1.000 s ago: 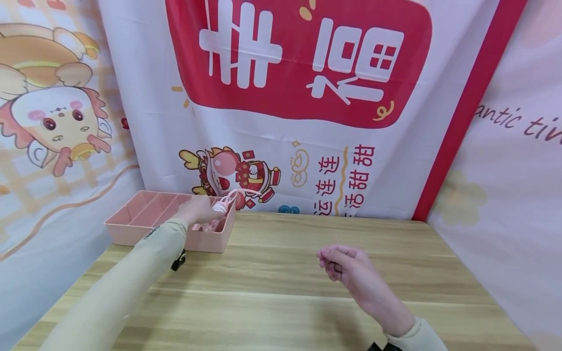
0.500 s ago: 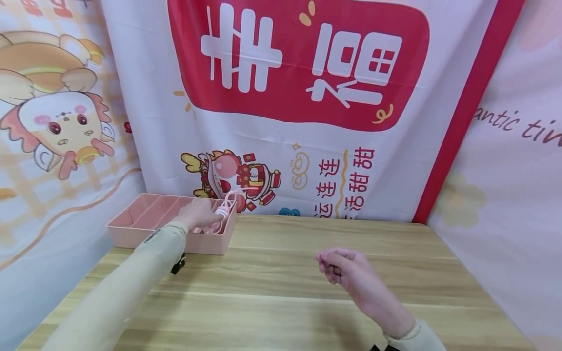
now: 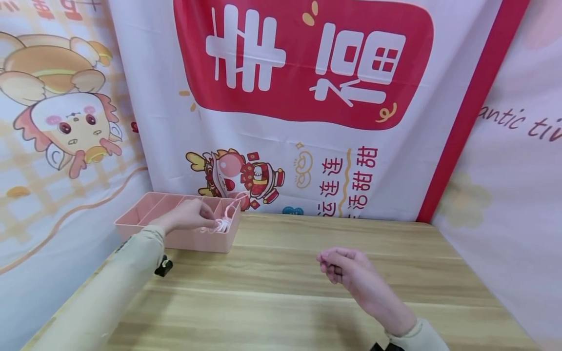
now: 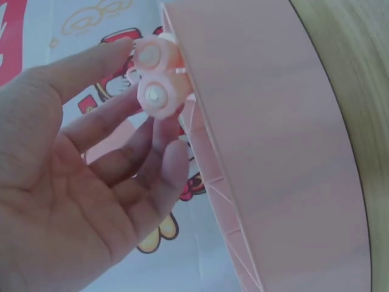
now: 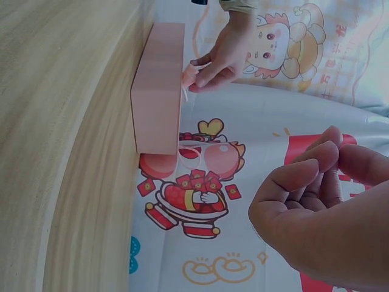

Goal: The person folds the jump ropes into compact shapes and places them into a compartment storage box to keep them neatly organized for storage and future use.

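My left hand (image 3: 188, 215) is over the right end of a pink divided box (image 3: 197, 241). Between thumb and fingers it pinches a small pink piece with two round, white-centred ends (image 4: 157, 76), right at the box's rim in the left wrist view. This piece looks like the earbud ends of pink earphones, though I cannot tell for sure. A pale pink looped cord (image 3: 225, 223) lies in the box's right compartment beside the fingertips. My right hand (image 3: 354, 274) hovers above the table with loosely curled fingers, thumb against the index finger, holding nothing.
The box stands at the back left of a wood-grain table (image 3: 281, 282), close to the printed cloth (image 3: 263, 131) behind. Another printed cloth (image 3: 74, 195) hangs along the left side, and a pale one (image 3: 505, 204) along the right. Thin dividers split the box.
My left hand has drawn slightly to the left and turned, so its fingertips now show. The cord's upright loop has sunk lower toward the box. My right hand stays in place.
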The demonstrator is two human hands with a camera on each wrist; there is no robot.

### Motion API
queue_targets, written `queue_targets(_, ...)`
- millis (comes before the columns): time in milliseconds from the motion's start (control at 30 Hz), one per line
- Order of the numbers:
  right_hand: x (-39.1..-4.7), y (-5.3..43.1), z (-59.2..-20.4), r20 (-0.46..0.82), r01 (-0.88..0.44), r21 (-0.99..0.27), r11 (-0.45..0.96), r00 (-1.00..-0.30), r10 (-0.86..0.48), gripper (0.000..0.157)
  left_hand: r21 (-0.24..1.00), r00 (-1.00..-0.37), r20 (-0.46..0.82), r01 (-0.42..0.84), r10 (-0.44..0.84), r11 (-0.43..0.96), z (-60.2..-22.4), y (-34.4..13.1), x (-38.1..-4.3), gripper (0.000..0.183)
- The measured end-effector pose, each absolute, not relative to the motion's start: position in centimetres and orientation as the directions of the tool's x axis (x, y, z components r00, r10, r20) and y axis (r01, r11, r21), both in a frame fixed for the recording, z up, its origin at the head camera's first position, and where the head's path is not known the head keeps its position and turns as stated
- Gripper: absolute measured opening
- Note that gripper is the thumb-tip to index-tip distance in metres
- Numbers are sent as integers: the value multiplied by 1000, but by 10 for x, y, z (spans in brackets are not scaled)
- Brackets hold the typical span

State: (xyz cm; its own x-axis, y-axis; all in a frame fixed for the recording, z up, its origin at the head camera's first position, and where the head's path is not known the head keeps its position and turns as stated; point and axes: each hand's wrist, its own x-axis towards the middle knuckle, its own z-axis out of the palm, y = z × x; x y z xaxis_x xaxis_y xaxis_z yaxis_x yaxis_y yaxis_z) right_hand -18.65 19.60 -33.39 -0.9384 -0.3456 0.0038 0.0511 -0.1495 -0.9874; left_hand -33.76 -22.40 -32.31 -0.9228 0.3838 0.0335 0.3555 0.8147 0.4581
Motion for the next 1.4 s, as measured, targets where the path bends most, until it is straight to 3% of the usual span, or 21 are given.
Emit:
queue_targets(433,-185,195,-330,-2,55,-989,-137,-933,-359,15,523,-945,99,317,313,791,-352,-242,-343,37)
queue_targets(800,-185,193,-331,6,49,-989,-139,-928,-372,15,537,-943,230,329,240,777,-371,-249,-350,31)
queue_targets(1233,-185,193,-331,6,53,-988,-144,-924,-383,17,461,-960,148,281,239,842,-373,-248,-358,50)
queue_targets(1400,-186,193,-331,10,48,-989,-141,-922,-387,16,482,-948,137,317,287,817,-370,-248,-362,36)
